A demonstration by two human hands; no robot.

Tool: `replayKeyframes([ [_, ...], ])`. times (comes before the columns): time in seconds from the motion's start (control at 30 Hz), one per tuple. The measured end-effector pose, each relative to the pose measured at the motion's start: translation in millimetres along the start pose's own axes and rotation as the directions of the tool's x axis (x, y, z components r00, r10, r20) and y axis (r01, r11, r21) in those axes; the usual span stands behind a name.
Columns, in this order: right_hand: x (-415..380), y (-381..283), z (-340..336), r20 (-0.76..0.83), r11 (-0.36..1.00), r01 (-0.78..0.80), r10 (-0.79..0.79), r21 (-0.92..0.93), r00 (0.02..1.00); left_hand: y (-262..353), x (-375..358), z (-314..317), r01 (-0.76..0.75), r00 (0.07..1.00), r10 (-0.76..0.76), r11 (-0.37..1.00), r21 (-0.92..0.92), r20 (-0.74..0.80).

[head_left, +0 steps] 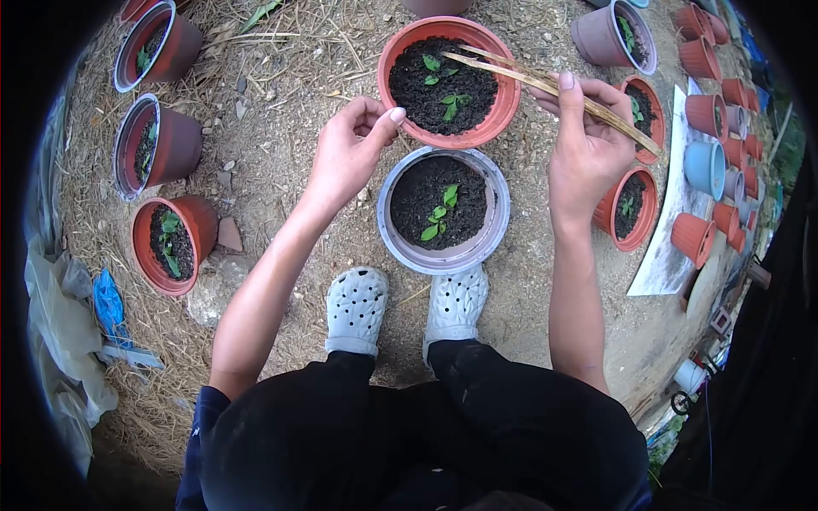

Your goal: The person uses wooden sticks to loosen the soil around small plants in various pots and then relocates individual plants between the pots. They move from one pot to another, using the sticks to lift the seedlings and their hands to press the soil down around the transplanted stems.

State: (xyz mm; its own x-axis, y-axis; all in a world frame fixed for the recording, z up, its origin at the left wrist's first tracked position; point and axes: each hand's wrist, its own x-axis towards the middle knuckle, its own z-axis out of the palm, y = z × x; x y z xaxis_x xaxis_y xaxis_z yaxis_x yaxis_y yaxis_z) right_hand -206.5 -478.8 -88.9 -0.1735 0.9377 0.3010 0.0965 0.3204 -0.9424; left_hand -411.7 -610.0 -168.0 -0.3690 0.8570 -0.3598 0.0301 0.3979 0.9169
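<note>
My right hand [592, 145] grips a pair of split-bamboo tongs [545, 83]. Their two thin tips reach over the dark soil of a reddish-orange plastic pot [504, 111], close to the upper of its two small seedlings [432, 70]. The other seedling [453, 104] stands lower in the same pot. My left hand [349, 149] is closed at the pot's lower left rim, thumb tip on the edge and fingers curled outside it. Just below, nearer my feet, sits a greyish pot [388, 226] with green seedlings [440, 213] in its soil.
On the left stand tilted-looking pots, among them a purple-grey one [181, 140] and an orange one [203, 223]. Orange pots [650, 213] line the right, beside a white sheet [665, 255] and more pots. My grey clogs [356, 311] rest on straw-strewn ground.
</note>
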Motion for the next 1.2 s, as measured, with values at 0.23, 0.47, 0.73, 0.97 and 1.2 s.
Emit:
replayKeyframes([
  [0.23,-1.8,-6.6,-11.6,-0.042,0.996,0.03,-0.033,-0.088,0.999,-2.2,0.7,1.5,-0.01,1.0,0.01,1.0,-0.02,-0.004],
  [0.47,-6.3,1.0,-25.7,-0.036,0.998,0.023,-0.026,-0.067,0.999,-4.4,2.0,1.3,-0.006,1.0,0.006,1.0,-0.002,-0.007],
  [0.73,-11.3,-10.4,-35.1,-0.009,0.992,-0.051,0.05,-0.119,0.999,-3.0,-0.9,-3.0,-0.038,0.999,0.038,0.999,-0.003,0.0],
  [0.97,-26.0,-38.7,-53.9,0.02,0.981,-0.015,0.019,-0.195,1.0,-20.3,-33.4,-45.8,-0.09,0.995,0.09,0.996,-0.005,-0.05],
  [1.2,-16.7,-50.0,-65.9,0.092,0.974,-0.184,0.197,-0.135,0.976,-30.2,-68.9,-89.9,0.075,0.993,-0.079,0.996,-0.057,-0.088],
])
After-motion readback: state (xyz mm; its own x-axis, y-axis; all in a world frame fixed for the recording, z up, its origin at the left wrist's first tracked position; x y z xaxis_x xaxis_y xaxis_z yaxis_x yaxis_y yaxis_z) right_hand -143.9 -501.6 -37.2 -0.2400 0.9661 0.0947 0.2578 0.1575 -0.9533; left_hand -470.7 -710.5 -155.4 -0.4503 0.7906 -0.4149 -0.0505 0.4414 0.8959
